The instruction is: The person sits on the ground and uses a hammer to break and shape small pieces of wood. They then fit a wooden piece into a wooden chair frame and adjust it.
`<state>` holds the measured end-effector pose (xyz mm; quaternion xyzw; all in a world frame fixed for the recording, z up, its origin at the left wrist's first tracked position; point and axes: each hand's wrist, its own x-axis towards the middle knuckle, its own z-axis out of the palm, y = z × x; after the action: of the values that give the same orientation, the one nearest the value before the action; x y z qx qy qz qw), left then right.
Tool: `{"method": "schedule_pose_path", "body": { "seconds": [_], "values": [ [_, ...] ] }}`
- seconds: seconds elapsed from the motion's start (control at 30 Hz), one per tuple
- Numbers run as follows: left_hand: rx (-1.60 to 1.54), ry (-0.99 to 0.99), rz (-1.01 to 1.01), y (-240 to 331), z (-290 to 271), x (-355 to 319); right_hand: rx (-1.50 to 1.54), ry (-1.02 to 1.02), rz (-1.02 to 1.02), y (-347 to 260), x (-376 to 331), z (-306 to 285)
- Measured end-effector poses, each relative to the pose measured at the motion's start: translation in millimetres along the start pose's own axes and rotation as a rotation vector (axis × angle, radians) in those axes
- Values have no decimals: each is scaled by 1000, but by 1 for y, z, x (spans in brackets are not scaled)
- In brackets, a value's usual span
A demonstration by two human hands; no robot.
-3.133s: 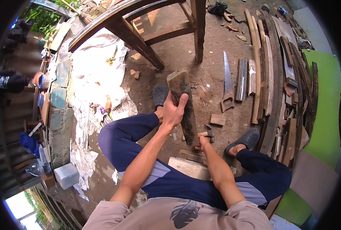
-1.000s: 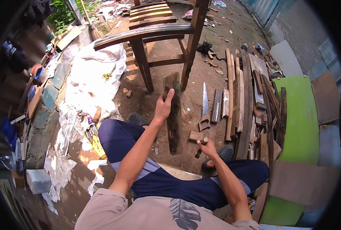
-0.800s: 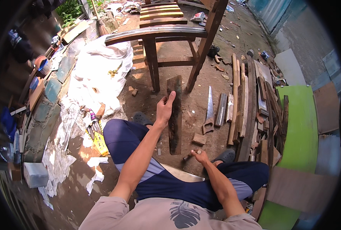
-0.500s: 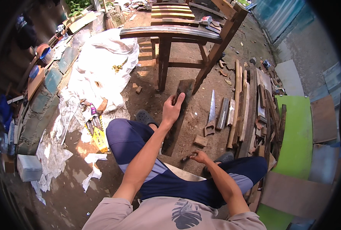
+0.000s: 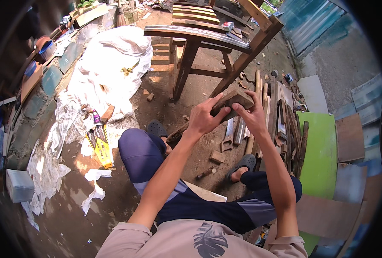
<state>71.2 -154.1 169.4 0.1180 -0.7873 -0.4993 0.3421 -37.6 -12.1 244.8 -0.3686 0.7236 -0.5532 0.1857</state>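
At the bottom of the frame, a beige shirt (image 5: 199, 241) with a dark leaf print is being worn, and dark blue trousers (image 5: 148, 159) are being stretched over bent knees just above it. Both forearms are being raised from the lower edge toward the middle of the frame. A weathered wooden plank (image 5: 231, 101) is being held up at centre, its far end lifted and its near end slanting down toward the left knee. The left hand (image 5: 203, 118) is being closed around the plank from the left, thumb on top; the right hand (image 5: 253, 114) is being curled over its upper right end, fingers wrapped on the wood. Below the hands, grey sandals (image 5: 242, 163) are being worn on the bare dirt, and small wood blocks (image 5: 217, 157) are lying between the feet. A handsaw (image 5: 228, 135) is lying on the ground just beyond, beside a row of wood offcuts (image 5: 281, 116) running along the right of centre. A green board (image 5: 322, 150) is lying at the right edge. To the left, a yellow packet (image 5: 101, 148) is resting among torn paper. Farther up, a white sack (image 5: 109, 69) is spread at upper left, and a wooden chair frame (image 5: 212, 38) is standing at top centre.
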Motion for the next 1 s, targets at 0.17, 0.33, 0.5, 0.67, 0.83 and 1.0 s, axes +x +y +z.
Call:
{"method": "schedule_pose_path", "body": {
  "seconds": [0.17,0.33,0.5,0.67,0.83,1.0],
  "values": [
    [-17,-17,-33,2,-13,-4,-44,145,-11,-10,0,10],
    [97,282,-69,-15,-40,5,53,407,-38,-20,8,-28],
    [314,564,-309,-53,-85,7,256,523,44,-34,30,-68],
    [-827,504,-434,-30,-103,20,439,430,176,-14,64,-56],
    [-781,685,-494,-44,-135,35,455,229,414,20,110,-18],
    [-557,955,-576,-64,-181,41,346,-6,577,50,126,20]
  ]
}}
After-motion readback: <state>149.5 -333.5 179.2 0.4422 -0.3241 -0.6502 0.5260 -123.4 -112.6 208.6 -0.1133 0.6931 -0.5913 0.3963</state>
